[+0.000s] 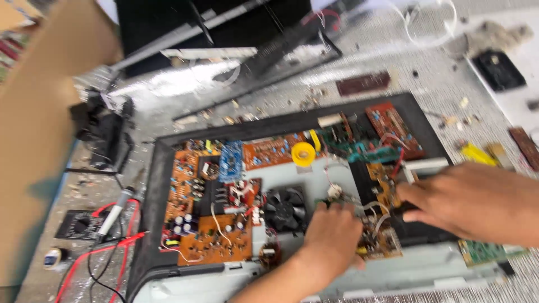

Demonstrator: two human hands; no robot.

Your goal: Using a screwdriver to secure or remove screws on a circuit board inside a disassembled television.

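The left hand [331,233] is resting fingers-down on a small brown circuit board [382,235] inside the open chassis [151,185]; its grip is hidden. The right hand [471,202] is pinching the board's far edge. It looks light, stiff, fragile: edges are safest.

A large plain brown cardboard box [39,134] stands at the far left, its flat side filling that edge. At the near left, on the table, lies a small black meter with a round dial face [78,225]; its markings are too blurred to tell.
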